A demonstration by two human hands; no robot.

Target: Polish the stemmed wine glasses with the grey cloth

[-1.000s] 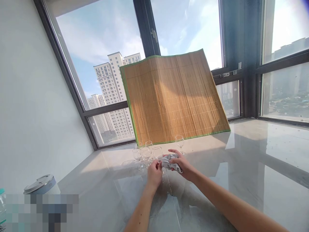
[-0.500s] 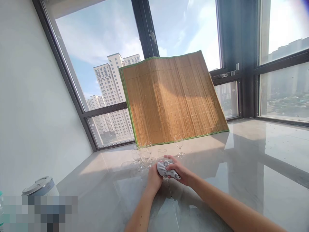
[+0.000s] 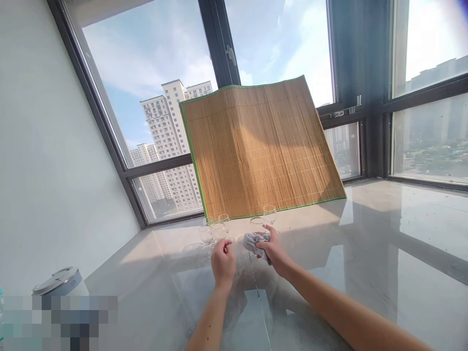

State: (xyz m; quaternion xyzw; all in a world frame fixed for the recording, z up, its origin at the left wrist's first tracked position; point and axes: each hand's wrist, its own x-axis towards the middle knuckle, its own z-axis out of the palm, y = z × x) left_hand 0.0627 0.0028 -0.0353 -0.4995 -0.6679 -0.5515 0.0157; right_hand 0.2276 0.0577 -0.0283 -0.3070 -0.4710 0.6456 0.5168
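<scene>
My right hand (image 3: 275, 252) grips a crumpled grey cloth (image 3: 253, 243). The rim of a clear stemmed glass (image 3: 258, 221) shows just above the cloth, at that hand's fingers; the rest of it is hidden. To the left, my left hand (image 3: 224, 262) is closed, fingers curled in, and nothing shows in them. Just behind it stands a small group of clear glasses (image 3: 205, 233), their feet partly covered by the hand. Another stemmed glass (image 3: 269, 213) stands upright behind my right hand, its foot partly hidden.
A bamboo mat (image 3: 263, 151) with green edging leans against the window behind the glasses. The glossy grey tiled surface (image 3: 321, 297) stretches beneath my arms. A lidded white container (image 3: 60, 282) stands at the lower left, partly blurred out, beside a white wall (image 3: 44, 146).
My left hand has come off the cloth and moved left, closer to the glass group. My right hand has shifted slightly right with the cloth, and the glass rim beside it moved right and up.
</scene>
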